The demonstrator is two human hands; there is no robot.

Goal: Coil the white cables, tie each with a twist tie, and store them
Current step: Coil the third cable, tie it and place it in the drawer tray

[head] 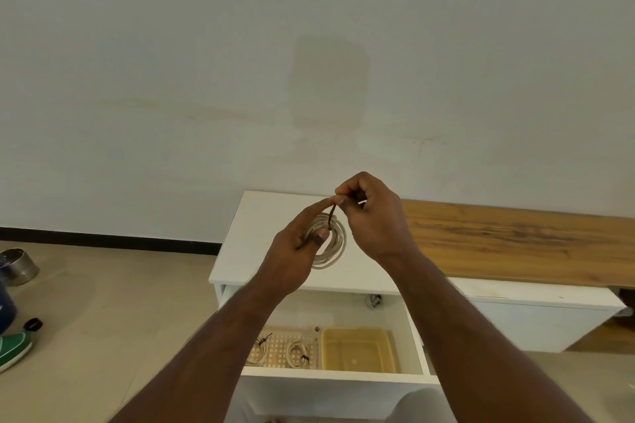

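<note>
Both forearms reach up from the bottom edge. Left hand [295,244] grips the coiled white cable [331,244] (thumb pressed on the loops), held above the white cabinet top [261,216]. Right hand [371,213] pinches the dark twist tie [332,215] that wraps the coil. Down in the open drawer [343,379], two tied coils [299,352] lie in a lattice tray [275,350], with a yellowish bin [357,350] just beside it on the right.

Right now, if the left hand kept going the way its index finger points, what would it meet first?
The left hand, gripping the coiled white cable, points up and right; its fingertip already touches the right hand pinching the dark twist tie. That hand comes first, though depth is unclear.
</note>
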